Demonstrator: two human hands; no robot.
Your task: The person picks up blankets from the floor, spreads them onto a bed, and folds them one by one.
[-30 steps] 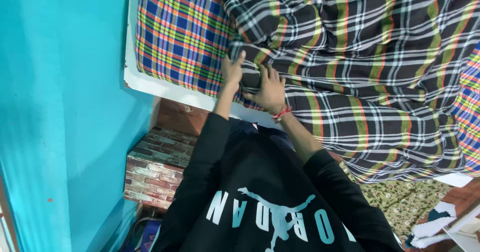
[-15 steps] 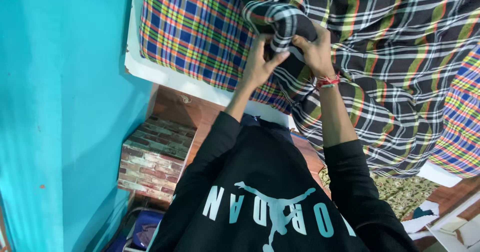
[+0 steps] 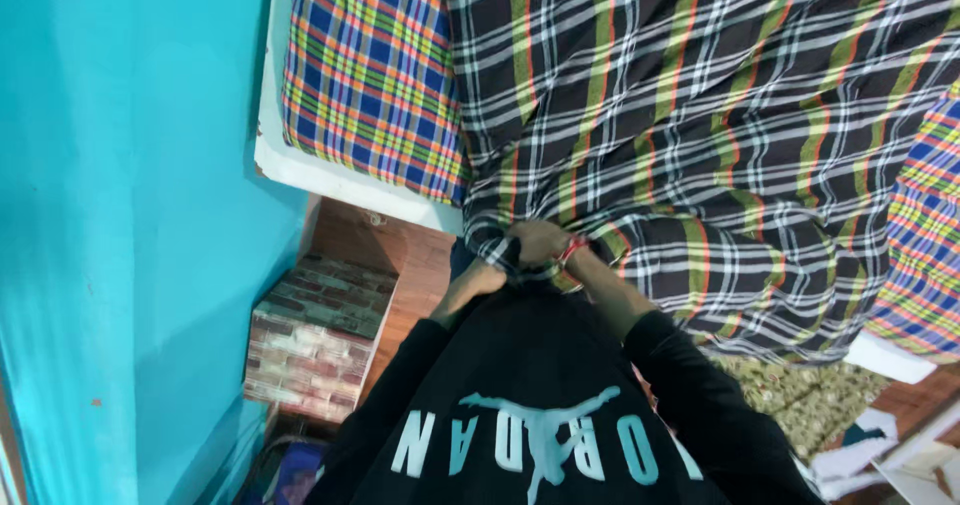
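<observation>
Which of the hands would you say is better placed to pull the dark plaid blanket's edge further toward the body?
Probably the right hand: it lies on top of the dark plaid blanket, fingers closed on its near edge. The left hand sits lower, at the blanket's corner, largely hidden, so its grip cannot be judged.

The dark checked blanket [image 3: 700,115] runs off the far and right edges. Its near hem hides the fingers of the left hand [image 3: 478,280] and right hand [image 3: 538,243].
</observation>
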